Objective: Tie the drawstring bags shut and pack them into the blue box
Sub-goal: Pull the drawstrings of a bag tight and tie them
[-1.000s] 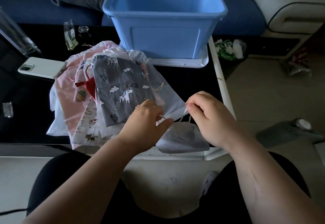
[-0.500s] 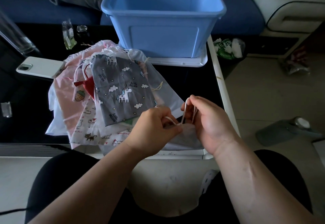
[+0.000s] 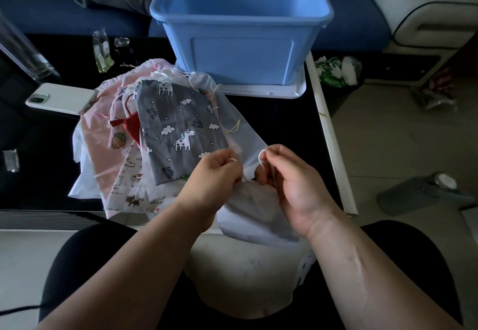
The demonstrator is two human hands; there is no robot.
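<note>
The left hand (image 3: 214, 177) and right hand (image 3: 294, 182) each pinch a cord (image 3: 261, 161) of the white bag (image 3: 248, 215) in their grip. The blue box (image 3: 240, 52) stands behind.

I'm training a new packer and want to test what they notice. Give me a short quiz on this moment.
1. True or false: the left hand and the right hand both pinch the cord of the white bag.
2. Which bag tops the pile? A striped bag; B unicorn bag; C green bag.
3. Fill in: the phone lies to the pile's ___.

Key: 1 true; 2 B; 3 left.
</note>
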